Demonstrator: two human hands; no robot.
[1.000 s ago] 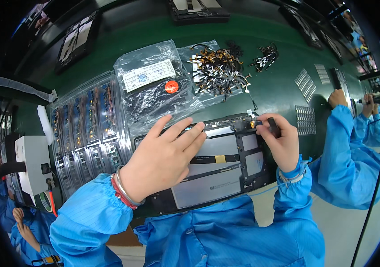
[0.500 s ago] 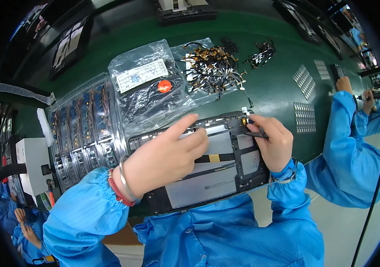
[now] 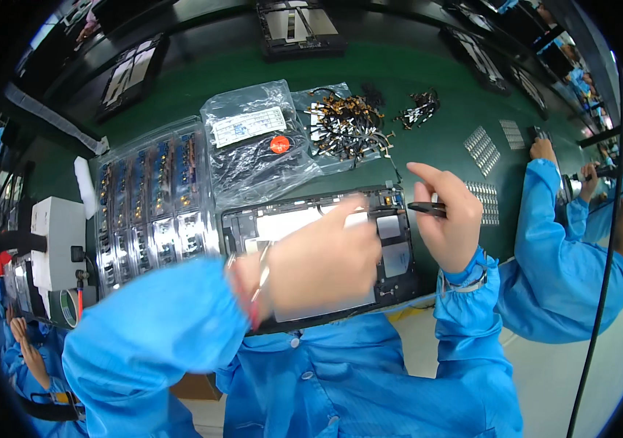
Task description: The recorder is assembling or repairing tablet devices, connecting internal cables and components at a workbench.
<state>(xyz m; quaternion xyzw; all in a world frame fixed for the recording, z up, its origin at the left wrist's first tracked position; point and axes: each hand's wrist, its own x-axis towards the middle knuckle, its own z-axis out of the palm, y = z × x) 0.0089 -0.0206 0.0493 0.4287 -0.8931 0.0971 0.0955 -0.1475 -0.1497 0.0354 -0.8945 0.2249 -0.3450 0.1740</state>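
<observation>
Clear plastic ribbed blister tray [image 3: 205, 190] at L of bench: rows of blue/gold circuit boards in upper part, small dark/silver parts in lower. R of it, clear plastic bag [image 3: 242, 175] w/ black contents, white label + round red-orange sticker on top. Next, flat clear plastic sheet or bag [image 3: 302, 100], partly under tangled pile of black/orange/white cables [image 3: 351, 128]; can't tell if anything's inside.

Black flat rectangular device chassis w/ silver panels [image 3: 395, 259] lies on green bench top in front of person, near bag.

L hand [image 3: 326, 255]: over chassis middle, fingers toward upper R, curled; blurred, can't tell if holding sth or touching. R hand [image 3: 449, 219]: just off chassis upper R corner, index bent and raised, thumb up, grasping black slim tool [image 3: 427, 209], tip pointing L.

Hidden: chassis centre behind L hand, lower L behind blue L sleeve [image 3: 158, 321]; tray's near end runs up to sleeve. Tool's rear end inside R hand. Co-worker's hand [image 3: 543, 150] far R, small, its item unclear.
</observation>
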